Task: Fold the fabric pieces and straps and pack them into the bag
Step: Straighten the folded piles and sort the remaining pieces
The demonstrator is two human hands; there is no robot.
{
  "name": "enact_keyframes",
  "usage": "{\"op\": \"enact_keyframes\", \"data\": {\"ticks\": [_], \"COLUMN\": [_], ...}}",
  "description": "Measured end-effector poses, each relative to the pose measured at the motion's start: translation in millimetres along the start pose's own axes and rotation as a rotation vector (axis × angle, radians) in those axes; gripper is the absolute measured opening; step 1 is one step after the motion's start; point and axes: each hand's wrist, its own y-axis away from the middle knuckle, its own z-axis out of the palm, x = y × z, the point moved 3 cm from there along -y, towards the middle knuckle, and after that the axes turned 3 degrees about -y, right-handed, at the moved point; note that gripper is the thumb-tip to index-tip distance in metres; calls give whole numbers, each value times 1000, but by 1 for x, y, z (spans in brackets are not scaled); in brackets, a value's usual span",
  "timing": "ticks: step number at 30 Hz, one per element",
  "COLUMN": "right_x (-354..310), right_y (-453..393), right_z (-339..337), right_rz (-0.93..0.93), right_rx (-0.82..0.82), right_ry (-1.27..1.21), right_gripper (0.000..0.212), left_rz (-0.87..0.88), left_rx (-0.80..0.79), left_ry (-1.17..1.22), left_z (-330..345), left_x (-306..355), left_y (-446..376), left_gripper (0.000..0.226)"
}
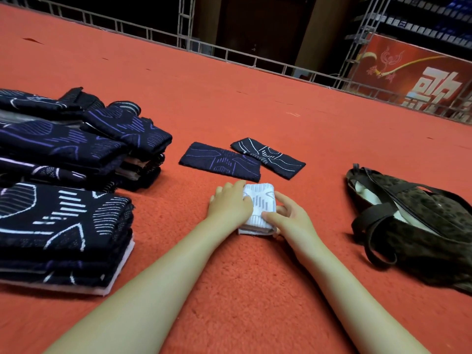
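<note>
A small white fabric piece (260, 208) with grey line pattern lies folded on the red carpet in the middle. My left hand (229, 204) presses on its left side. My right hand (286, 215) grips its right edge. Just beyond lie two flat dark strips: one with purple lines (219, 160), one with white lines (268, 157). The dark patterned bag (419, 226) with black straps lies open on the right, pale lining showing.
Tall stacks of folded dark fabric (63, 226) and a second pile (76, 141) fill the left side. Red carpet (229, 98) stretches ahead to a metal truss rail (186, 21) at the far edge. A red banner (413, 75) stands at the back right.
</note>
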Motion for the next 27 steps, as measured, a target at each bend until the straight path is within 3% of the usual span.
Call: {"op": "enact_keyframes", "data": {"ticks": [5,9,14,18,22,27], "right_x": [1,-3,-15,-25,-44,-93], "right_y": [1,10,25,48,61,66], "right_z": [2,4,9,4,8,70], "right_rz": [-130,-136,-68,49,111,120], "right_rx": [67,40,13,99,175,-109], "right_ry": [76,85,162,123,-196,-342], "right_gripper": [55,53,56,50,29,49], "left_rz": [17,65,123,133,228,290], "left_rx": [89,40,-116,-169,21,263], "left_ry": [384,520,387,362,510,491], "left_z": [-2,-7,-13,-25,-75,-166], "left_x": [-8,-8,-2,0,4,-13], "left_y": [-2,7,24,49,77,109], "left_gripper": [54,50,36,46,45,37]}}
